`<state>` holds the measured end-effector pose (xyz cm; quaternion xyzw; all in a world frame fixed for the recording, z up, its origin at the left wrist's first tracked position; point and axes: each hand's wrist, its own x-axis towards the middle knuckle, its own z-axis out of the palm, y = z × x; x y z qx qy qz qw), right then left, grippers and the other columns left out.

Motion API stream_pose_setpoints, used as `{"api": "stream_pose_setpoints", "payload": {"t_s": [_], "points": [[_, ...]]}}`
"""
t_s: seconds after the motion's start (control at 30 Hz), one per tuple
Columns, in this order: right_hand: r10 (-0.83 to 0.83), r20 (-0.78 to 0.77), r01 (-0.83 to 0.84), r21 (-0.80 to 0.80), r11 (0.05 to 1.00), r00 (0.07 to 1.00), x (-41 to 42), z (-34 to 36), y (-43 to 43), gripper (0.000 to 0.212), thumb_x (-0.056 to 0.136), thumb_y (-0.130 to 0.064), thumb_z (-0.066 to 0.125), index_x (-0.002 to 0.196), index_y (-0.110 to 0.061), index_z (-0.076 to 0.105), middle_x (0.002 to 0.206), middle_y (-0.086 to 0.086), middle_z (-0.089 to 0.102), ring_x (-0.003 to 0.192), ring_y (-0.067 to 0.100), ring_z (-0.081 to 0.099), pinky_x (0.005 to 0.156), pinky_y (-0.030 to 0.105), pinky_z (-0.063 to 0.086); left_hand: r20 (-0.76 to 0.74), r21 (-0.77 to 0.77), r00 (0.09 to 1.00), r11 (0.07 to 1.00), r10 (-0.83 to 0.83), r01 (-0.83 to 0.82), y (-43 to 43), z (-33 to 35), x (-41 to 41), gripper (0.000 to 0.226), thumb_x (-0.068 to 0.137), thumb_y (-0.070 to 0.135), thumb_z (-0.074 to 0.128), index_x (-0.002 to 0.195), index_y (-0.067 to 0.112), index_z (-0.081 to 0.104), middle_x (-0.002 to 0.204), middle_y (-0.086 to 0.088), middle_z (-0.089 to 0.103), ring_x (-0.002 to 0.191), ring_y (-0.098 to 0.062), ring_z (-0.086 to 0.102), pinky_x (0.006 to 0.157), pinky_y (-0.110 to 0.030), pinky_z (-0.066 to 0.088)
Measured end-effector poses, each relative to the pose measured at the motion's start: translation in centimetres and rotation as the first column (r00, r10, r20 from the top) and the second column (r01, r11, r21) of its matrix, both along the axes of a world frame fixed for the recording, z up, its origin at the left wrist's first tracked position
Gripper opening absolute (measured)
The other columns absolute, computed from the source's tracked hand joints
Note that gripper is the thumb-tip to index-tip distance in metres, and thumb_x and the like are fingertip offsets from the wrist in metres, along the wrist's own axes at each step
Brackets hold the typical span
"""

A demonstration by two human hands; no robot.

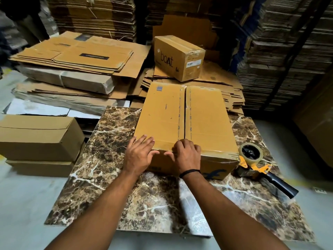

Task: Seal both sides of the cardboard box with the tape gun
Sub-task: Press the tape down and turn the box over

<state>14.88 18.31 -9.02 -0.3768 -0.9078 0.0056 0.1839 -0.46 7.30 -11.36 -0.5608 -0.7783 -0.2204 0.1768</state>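
A long brown cardboard box [207, 120] lies on the marble tabletop [100, 174], its two top flaps closed with clear tape along the centre seam and across the near edge. My left hand [139, 155] lies flat, fingers spread, on the near left corner of the box top. My right hand [186, 156] presses with curled fingers on the near edge at the seam, holding nothing. The tape gun [255, 162], orange with a black handle and a clear tape roll, rests on the table by the box's near right corner, untouched.
A smaller printed box [178, 57] sits on flattened cartons behind. Flat cardboard stacks [72, 56] lie at the back left, two plain boxes [37, 139] stand left of the table, and tall cardboard piles [281, 51] fill the right and back.
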Motion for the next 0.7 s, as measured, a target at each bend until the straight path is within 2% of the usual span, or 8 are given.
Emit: {"api": "stream_pose_setpoints", "payload": {"t_s": [0.07,0.13,0.27,0.33,0.4,0.47,0.57,0.7], "points": [[0.014,-0.006,-0.014,-0.026,1.0,1.0,0.0,-0.1,0.1,0.041,0.069,-0.061,0.063,0.078,-0.021,0.061,0.087,0.003,0.063,0.082,0.026,0.06,0.07,0.04,0.045,-0.028,-0.063,0.999,0.998,-0.019,0.018,0.1,0.4,0.3,0.048,0.086,0.048,0.052,0.116,0.013,0.064,0.124,-0.002,0.06,0.122,-0.025,0.052,0.107,-0.054,0.029],[0.043,-0.034,-0.045,-0.056,0.997,0.998,0.2,-0.1,0.2,0.031,0.069,-0.047,0.075,0.079,-0.019,0.064,0.092,0.006,0.064,0.086,0.028,0.061,0.072,0.041,0.043,-0.073,-0.11,0.992,0.989,-0.104,0.096,0.8,0.8,1.2,0.047,0.088,0.046,0.044,0.118,0.016,0.063,0.127,-0.001,0.058,0.125,-0.026,0.048,0.109,-0.053,0.025],[0.158,-0.049,-0.162,-0.092,0.982,0.986,1.2,0.7,1.2,0.017,0.076,-0.028,0.074,0.087,-0.016,0.069,0.117,0.013,0.061,0.111,0.035,0.054,0.082,0.046,0.043,0.039,-0.095,0.987,0.983,-0.154,0.157,1.8,1.2,2.3,0.046,0.089,0.044,0.038,0.11,0.017,0.068,0.115,-0.001,0.067,0.111,-0.023,0.06,0.097,-0.043,0.043],[0.14,-0.011,-0.14,-0.025,0.99,0.99,1.9,1.2,2.0,0.022,0.076,-0.036,0.073,0.092,-0.022,0.069,0.122,0.013,0.057,0.112,0.034,0.053,0.084,0.046,0.044,0.057,-0.081,0.987,0.985,-0.149,0.153,1.7,1.2,2.2,0.05,0.091,0.05,0.034,0.108,0.018,0.069,0.112,-0.001,0.068,0.109,-0.022,0.062,0.093,-0.04,0.047],[0.053,0.029,-0.053,-0.015,0.998,0.998,2.7,1.4,2.6,0.043,0.075,-0.056,0.065,0.102,-0.023,0.063,0.117,0.011,0.057,0.106,0.031,0.053,0.083,0.043,0.044,0.062,-0.07,0.987,0.986,-0.146,0.15,1.7,1.1,2.2,0.052,0.092,0.052,0.033,0.105,0.019,0.07,0.11,-0.001,0.068,0.108,-0.022,0.063,0.092,-0.039,0.046],[0.001,0.114,0.003,-0.035,0.999,0.993,3.3,1.1,3.0,0.063,0.072,-0.073,0.05,0.104,-0.019,0.059,0.111,0.009,0.058,0.102,0.03,0.051,0.083,0.042,0.042,0.073,-0.069,0.989,0.989,-0.129,0.134,1.8,0.9,2.4,0.045,0.088,0.048,0.042,0.105,0.017,0.07,0.111,-0.002,0.068,0.108,-0.022,0.062,0.094,-0.038,0.044],[0.008,0.15,-0.007,-0.009,1.0,0.989,3.6,0.7,3.0,0.063,0.073,-0.076,0.044,0.095,-0.019,0.059,0.1,0.006,0.061,0.094,0.029,0.051,0.077,0.042,0.04,0.1,-0.092,0.993,0.993,-0.065,0.074,1.8,1.3,3.0,0.05,0.085,0.054,0.045,0.107,0.016,0.069,0.113,-0.001,0.067,0.11,-0.02,0.061,0.098,-0.039,0.04],[0.097,0.151,-0.103,0.034,0.994,0.984,3.7,0.6,3.3,0.052,0.072,-0.067,0.06,0.095,-0.021,0.062,0.098,0.007,0.064,0.091,0.029,0.055,0.074,0.04,0.042,0.066,-0.141,0.997,0.99,0.035,-0.026,2.3,2.3,4.0,0.065,0.079,0.068,0.039,0.096,0.015,0.073,0.105,-0.001,0.071,0.101,-0.021,0.066,0.091,-0.041,0.047]]}}
